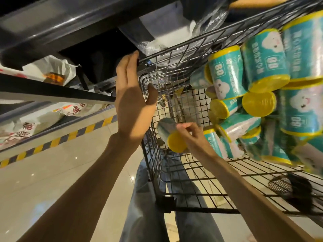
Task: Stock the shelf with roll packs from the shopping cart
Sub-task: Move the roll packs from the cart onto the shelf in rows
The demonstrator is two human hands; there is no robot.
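1. Head view: the left hand (130, 95) lies flat, fingers (129, 67) straight, on the black wire shopping cart (176, 70) rim.
2. The right hand (192, 135) pinches one teal roll pack (172, 135) with a yellow end inside the cart.
3. More roll packs (262, 81) are piled at the right; the shelf (52, 95) is at the left.

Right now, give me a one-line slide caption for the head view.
Right hand lifts one roll pack from the shopping cart while the open left hand touches its rim.
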